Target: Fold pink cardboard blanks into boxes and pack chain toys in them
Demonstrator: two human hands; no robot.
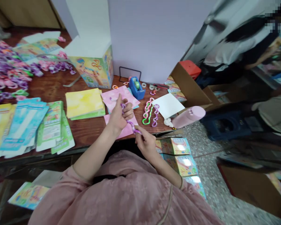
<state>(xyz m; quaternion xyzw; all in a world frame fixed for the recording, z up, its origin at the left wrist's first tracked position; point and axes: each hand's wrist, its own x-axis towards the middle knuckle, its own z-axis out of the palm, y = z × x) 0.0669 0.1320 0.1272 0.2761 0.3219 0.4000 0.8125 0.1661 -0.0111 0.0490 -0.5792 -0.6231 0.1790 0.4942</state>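
View: head camera, looking down over a reddish-brown wooden table [89,132].
Held item: twisted purple-and-white plastic link chain [131,125], strung between both hands, above the paper.
Left hand [118,117]: raised, fingers [125,107] curled closed around the chain's upper end.
Right hand [146,145]: thumb and forefinger pinched shut on the chain's lower end, other fingers loosely curled.
Beneath hands: pale pink paper sheet [121,132], touching neither hand visibly.
Just ahead: second pink paper sheet [121,97], yellow paper stack [84,103], blue tape dispenser [136,88].
Right of hands: pink, green and purple link chains [148,112] lying on table, beside white paper sheet [168,105].
Far left: heap of loose pink-and-purple plastic links [7,68], flat printed card box blanks [25,125].
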